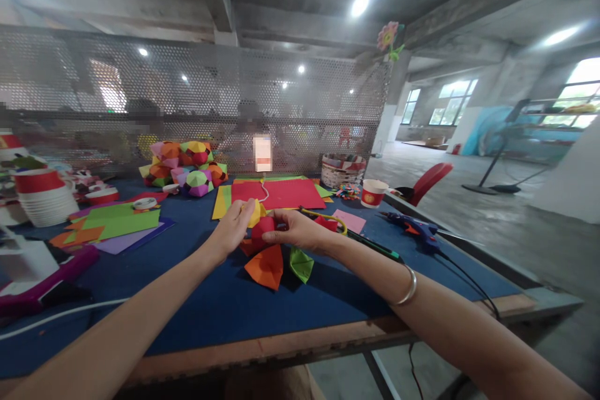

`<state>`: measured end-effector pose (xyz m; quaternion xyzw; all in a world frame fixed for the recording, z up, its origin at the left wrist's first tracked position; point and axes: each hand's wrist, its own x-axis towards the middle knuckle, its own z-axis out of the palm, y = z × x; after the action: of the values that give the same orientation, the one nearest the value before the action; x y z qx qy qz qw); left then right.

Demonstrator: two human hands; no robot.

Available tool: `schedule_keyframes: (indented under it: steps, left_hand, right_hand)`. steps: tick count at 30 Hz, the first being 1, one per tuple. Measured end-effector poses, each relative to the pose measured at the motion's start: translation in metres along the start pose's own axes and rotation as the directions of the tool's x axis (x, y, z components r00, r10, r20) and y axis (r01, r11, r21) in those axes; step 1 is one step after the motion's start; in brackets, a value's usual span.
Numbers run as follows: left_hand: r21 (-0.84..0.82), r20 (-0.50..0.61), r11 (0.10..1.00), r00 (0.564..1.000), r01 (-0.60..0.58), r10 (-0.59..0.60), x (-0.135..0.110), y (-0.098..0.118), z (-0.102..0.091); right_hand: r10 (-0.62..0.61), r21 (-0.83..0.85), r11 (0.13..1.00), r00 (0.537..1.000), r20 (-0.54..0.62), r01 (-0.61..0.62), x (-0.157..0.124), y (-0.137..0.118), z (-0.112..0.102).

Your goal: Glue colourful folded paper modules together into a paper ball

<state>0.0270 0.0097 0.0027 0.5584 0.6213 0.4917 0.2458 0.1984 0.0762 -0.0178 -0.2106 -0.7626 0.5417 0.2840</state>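
Both my hands meet over the blue table top (pixel 206 306) around a cluster of folded paper pieces. My left hand (pixel 233 228) is closed on a yellow folded piece (pixel 256 211). My right hand (pixel 295 229) pinches a red folded piece (pixel 261 230) between thumb and fingers. An orange folded piece (pixel 266 265) and a green folded piece (pixel 301 263) hang just below the red one, joined to the cluster. A silver bangle (pixel 409 287) sits on my right wrist.
Sheets of coloured paper (pixel 276 192) lie behind the hands, more sheets (pixel 117 222) to the left. Finished paper balls (pixel 187 169) stand at the back by a mesh screen. A red paper cup (pixel 373 193), a blue glue gun (pixel 415 227), stacked cups (pixel 42 197) and tape (pixel 144 203) are nearby.
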Motion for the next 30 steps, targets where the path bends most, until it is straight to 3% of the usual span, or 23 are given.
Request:
schedule_keyframes:
  steps: [13, 23, 30]
  left_hand:
    - [0.035, 0.009, 0.999, 1.000, 0.021, -0.021, -0.001, 0.003, -0.001]
    - [0.129, -0.025, 0.982, 0.989, -0.141, 0.145, 0.017, -0.025, 0.005]
    - [0.114, 0.051, 0.977, 0.984, -0.178, 0.173, 0.007, -0.012, -0.004]
  right_hand:
    - [-0.045, -0.053, 0.998, 0.999, 0.024, 0.047, 0.001, 0.001, 0.000]
    - [-0.063, -0.098, 0.993, 0.998, 0.004, 0.063, 0.003, 0.005, -0.001]
    - [-0.055, -0.072, 0.996, 0.998, 0.006, 0.055, 0.003, 0.006, 0.000]
